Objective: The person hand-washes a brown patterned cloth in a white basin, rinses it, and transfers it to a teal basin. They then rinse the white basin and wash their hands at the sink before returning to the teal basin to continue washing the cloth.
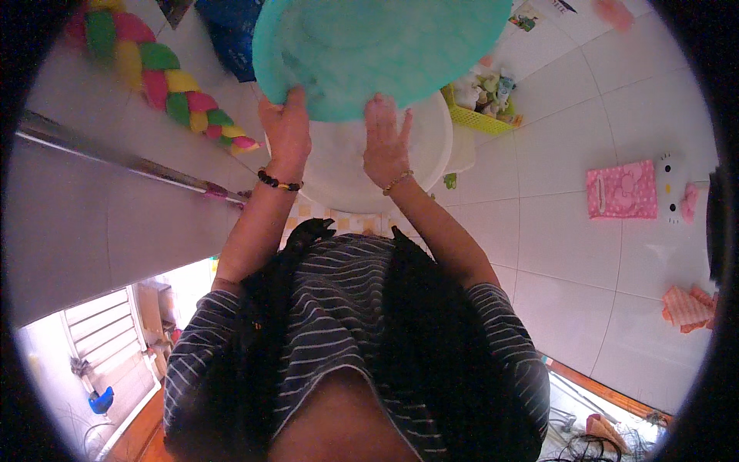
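Note:
A teal plastic basin (381,52) is tilted up in front of me, its surface wet-looking with dark specks near the left. My left hand (284,136), with a dark beaded bracelet at the wrist, grips the near left edge, thumb on the visible side. Against the lower edge of that basin, my right hand (385,136) lies flat with its fingers stretched out and one finger apart. It wears a pale beaded bracelet. Below both hands is a large white round basin (358,193), partly covered by the teal one; its contents are hard to make out.
A yellow-green plastic basket (479,118) with small bottles and items stands against the tiled wall at right. A braided multicoloured cord (187,107) hangs at left near a metal rail (115,153). A pink dotted cloth (622,190) hangs on the right wall.

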`<state>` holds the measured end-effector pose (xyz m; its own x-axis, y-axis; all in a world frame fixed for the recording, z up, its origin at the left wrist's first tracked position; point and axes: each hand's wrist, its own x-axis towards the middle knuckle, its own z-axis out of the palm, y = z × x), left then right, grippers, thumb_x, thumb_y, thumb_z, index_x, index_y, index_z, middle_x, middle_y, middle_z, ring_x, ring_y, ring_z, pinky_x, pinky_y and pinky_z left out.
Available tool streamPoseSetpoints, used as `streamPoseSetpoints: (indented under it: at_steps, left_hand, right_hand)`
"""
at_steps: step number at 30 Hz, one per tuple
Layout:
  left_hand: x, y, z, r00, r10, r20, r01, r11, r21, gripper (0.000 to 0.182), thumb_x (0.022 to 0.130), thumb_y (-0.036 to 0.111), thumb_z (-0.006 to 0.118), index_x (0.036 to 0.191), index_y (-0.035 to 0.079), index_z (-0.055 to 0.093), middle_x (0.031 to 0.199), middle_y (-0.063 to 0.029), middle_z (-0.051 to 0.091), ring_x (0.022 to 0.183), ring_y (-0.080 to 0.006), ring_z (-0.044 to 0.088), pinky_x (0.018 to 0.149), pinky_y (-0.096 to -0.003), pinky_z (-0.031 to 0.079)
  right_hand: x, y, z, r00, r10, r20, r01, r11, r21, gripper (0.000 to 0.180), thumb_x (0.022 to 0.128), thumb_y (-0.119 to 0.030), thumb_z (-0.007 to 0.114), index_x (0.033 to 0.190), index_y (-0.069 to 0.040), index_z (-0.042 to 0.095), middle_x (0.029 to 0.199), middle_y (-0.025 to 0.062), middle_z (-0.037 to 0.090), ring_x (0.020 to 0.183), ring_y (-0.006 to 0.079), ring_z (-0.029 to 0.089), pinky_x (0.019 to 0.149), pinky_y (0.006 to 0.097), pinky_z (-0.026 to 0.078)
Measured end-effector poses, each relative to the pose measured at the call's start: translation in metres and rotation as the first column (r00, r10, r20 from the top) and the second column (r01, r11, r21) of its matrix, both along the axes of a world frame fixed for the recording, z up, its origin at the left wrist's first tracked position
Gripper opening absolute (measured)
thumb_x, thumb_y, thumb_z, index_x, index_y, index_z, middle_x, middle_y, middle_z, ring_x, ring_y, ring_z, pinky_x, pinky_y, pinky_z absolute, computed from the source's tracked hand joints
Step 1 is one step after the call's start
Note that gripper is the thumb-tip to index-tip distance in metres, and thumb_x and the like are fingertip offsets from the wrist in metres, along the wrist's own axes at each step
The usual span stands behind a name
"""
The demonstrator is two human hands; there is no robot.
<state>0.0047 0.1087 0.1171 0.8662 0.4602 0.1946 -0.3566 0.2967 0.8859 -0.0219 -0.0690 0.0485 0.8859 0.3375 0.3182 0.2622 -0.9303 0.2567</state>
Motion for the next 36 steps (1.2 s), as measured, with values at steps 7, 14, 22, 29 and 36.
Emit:
streamPoseSetpoints:
  at_steps: [7,14,22,29,36]
  left_hand:
    - [0.006,0.012,0.007,0.996,0.085,0.005,-0.085,0.995,0.050,0.027,0.089,0.000,0.055,0.116,-0.004,0.059,0.110,-0.0073,0.065,0.096,-0.0145,0.060,0.083,-0.0286,0.049]
    - [0.000,0.037,-0.007,0.991,0.122,-0.053,-0.115,0.986,0.120,0.028,0.089,-0.001,0.056,0.116,-0.004,0.059,0.111,-0.0066,0.064,0.098,-0.0150,0.059,0.085,-0.0285,0.048]
    - [-0.008,0.010,-0.008,0.987,0.122,-0.101,-0.124,0.992,-0.019,0.027,0.090,-0.001,0.056,0.116,-0.006,0.058,0.113,-0.0103,0.064,0.099,-0.0170,0.061,0.084,-0.0314,0.051]
    - [-0.018,-0.033,-0.017,1.000,0.004,-0.008,-0.005,0.982,-0.187,0.029,0.091,0.001,0.055,0.119,-0.005,0.056,0.115,-0.0101,0.063,0.098,-0.0184,0.063,0.081,-0.0320,0.053]
    - [-0.017,-0.037,-0.016,0.996,-0.006,-0.086,-0.008,0.988,-0.156,0.029,0.090,0.003,0.056,0.119,-0.003,0.055,0.116,-0.0083,0.062,0.102,-0.0197,0.061,0.087,-0.0330,0.050]
  right_hand:
    - [-0.009,-0.061,-0.042,0.941,-0.002,-0.339,0.087,0.968,0.236,0.061,0.084,-0.015,0.059,0.141,0.000,0.040,0.152,0.0168,0.035,0.140,0.0332,0.033,0.114,0.0526,0.025]
    - [0.017,-0.078,0.128,0.680,0.727,-0.089,0.345,-0.211,0.915,0.027,0.090,-0.019,0.061,0.114,-0.008,0.065,0.120,0.0137,0.065,0.117,0.0309,0.058,0.106,0.0419,0.040]
    - [0.021,-0.057,-0.063,0.970,0.171,-0.171,0.162,0.064,0.985,0.044,0.080,-0.014,0.062,0.123,-0.007,0.056,0.104,0.0085,0.063,0.109,0.0258,0.058,0.086,0.0348,0.051]
    - [0.068,-0.066,-0.037,0.903,0.229,-0.365,0.421,-0.295,0.858,0.040,0.075,0.000,0.061,0.114,0.002,0.053,0.087,0.0064,0.056,0.078,0.0210,0.062,0.066,0.0297,0.051]
    - [0.008,0.029,-0.051,0.770,0.569,-0.289,0.183,0.238,0.954,0.035,0.076,-0.015,0.070,0.107,-0.003,0.057,0.100,0.0078,0.063,0.094,0.0228,0.061,0.084,0.0380,0.049]
